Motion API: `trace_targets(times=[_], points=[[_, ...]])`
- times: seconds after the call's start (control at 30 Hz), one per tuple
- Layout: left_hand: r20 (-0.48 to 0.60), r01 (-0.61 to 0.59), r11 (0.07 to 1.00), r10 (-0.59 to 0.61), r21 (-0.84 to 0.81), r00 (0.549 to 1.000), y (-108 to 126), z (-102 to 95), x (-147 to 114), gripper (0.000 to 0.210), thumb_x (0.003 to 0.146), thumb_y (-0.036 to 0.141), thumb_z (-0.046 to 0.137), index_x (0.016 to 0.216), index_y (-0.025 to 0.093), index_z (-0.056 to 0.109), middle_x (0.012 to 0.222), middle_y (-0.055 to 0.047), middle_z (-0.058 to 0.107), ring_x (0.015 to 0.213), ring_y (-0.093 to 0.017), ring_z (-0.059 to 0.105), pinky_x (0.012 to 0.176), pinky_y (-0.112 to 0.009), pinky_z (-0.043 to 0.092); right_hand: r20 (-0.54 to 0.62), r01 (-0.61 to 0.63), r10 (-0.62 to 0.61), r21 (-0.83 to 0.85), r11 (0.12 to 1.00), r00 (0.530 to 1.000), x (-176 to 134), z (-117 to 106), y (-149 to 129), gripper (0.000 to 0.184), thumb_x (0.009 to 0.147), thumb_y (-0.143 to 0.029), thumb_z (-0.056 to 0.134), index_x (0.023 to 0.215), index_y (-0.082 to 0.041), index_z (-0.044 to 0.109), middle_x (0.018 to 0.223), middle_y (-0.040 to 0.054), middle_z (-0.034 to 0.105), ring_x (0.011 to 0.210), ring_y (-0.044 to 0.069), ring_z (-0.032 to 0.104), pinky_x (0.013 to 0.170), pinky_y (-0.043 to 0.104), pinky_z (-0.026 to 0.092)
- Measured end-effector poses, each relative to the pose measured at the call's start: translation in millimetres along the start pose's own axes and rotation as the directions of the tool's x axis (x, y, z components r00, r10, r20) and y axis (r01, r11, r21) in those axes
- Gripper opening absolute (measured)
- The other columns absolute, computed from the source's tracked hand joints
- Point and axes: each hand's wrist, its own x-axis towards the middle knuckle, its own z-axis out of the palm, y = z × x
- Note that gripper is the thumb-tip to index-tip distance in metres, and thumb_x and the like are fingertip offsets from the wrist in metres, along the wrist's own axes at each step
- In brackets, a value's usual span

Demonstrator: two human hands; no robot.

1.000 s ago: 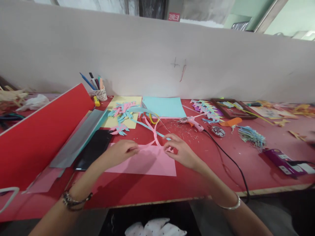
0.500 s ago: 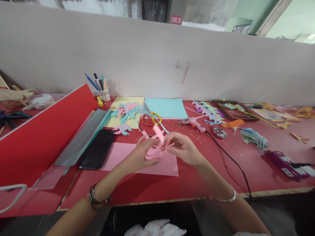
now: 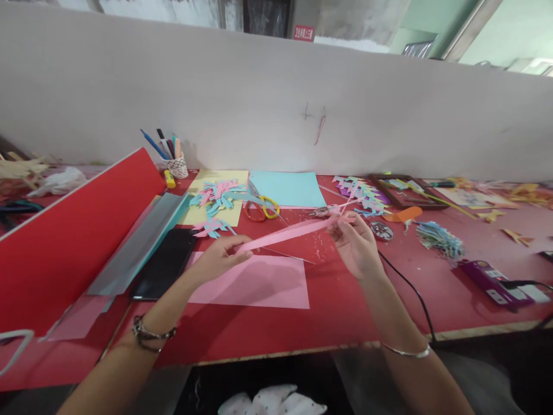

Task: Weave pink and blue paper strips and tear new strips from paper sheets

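Observation:
A pink paper strip [image 3: 287, 233] stretches between my hands above the table. My left hand [image 3: 220, 256] pinches its lower left end. At the other end, my right hand [image 3: 355, 242] grips it between thumb and fingers, partly hiding that end. Below lies a sheet of pink paper [image 3: 259, 288], flat on the red tabletop. Scissors [image 3: 263, 208] with red and yellow handles rest just beyond the strip. Folded pink and blue paper pieces [image 3: 220, 193] are heaped on a yellow sheet [image 3: 233, 217]. Behind my right hand a glue gun [image 3: 326, 211] is partly hidden.
A black phone [image 3: 166, 262] and a red folder [image 3: 86, 230] are on the left. A pen cup [image 3: 177, 167] and blue paper [image 3: 285, 187] stand or lie near the white partition [image 3: 242, 104]. On the right are a black cord [image 3: 410, 291] and a purple power strip [image 3: 496, 282].
My hands have moved apart, left hand leftward and right hand rightward. The pink paper, curled between them before, is now drawn out into a long strip. The view has shifted slightly.

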Motion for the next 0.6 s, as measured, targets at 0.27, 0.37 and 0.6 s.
trace_targets(times=[0.27, 0.37, 0.6], points=[[-0.134, 0.102, 0.986, -0.084, 0.133, 0.987, -29, -15.6, 33, 0.032, 0.072, 0.044, 0.04, 0.076, 0.017, 0.056, 0.056, 0.003, 0.047, 0.052, -0.011, 0.044, 0.054, -0.024, 0.04, -0.076, -0.116, 0.116, 0.01, 0.993, 0.99, -5, -18, 28, 0.025, 0.061, -0.038, 0.063, 0.067, -0.023, 0.044, 0.07, -0.0031, 0.054, 0.068, 0.011, 0.055, 0.07, 0.028, 0.045], [-0.169, 0.065, 0.967, -0.023, 0.245, 0.985, -37, -13.0, 46, 0.033, 0.072, 0.038, 0.043, 0.092, 0.016, 0.056, 0.082, -0.005, 0.058, 0.078, -0.018, 0.053, 0.075, -0.033, 0.043, -0.044, -0.184, 0.18, -0.17, 0.968, 0.983, -7, -23, 38, 0.025, 0.061, -0.038, 0.061, 0.076, -0.023, 0.048, 0.075, -0.0007, 0.055, 0.071, 0.014, 0.056, 0.07, 0.031, 0.046], [-0.113, -0.011, 0.784, 0.104, 0.62, 0.988, -35, 10.1, 19, 0.041, 0.077, 0.028, 0.044, 0.116, 0.017, 0.046, 0.121, -0.014, 0.042, 0.114, -0.027, 0.037, 0.096, -0.045, 0.032, -0.071, -0.03, -0.092, -0.92, 0.391, 0.993, -25, -26, 34, 0.038, 0.07, -0.026, 0.049, 0.107, -0.017, 0.046, 0.109, 0.0159, 0.049, 0.093, 0.027, 0.052, 0.071, 0.041, 0.044]])
